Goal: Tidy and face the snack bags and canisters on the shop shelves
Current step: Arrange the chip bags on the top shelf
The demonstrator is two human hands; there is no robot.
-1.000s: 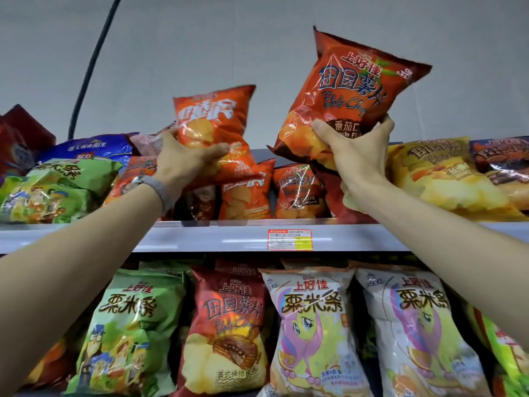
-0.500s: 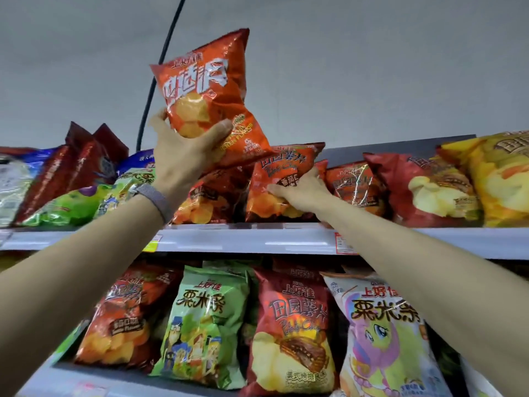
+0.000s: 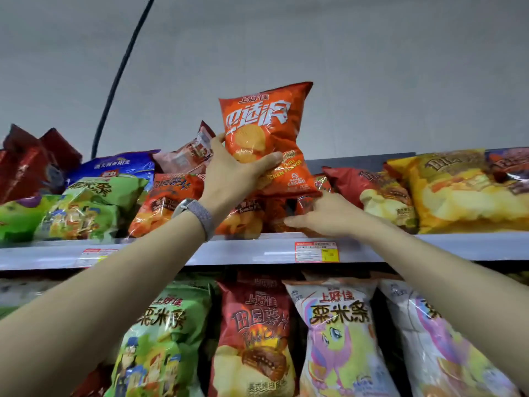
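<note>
The left hand (image 3: pixel 234 179) grips an orange chip bag (image 3: pixel 266 130) by its lower half, thumb across the front, holding it upright above the top shelf (image 3: pixel 257 250). The right hand (image 3: pixel 323 216), fingers straight, rests on red bags (image 3: pixel 276 209) lying at the shelf's front edge, just above a price label (image 3: pixel 316 251). A yellow bag (image 3: pixel 463 190) lies further right

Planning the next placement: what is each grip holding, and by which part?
The left grip holds the orange chip bag by its lower half. The right grip holds nothing, fingers flat on shelved bags.
</note>
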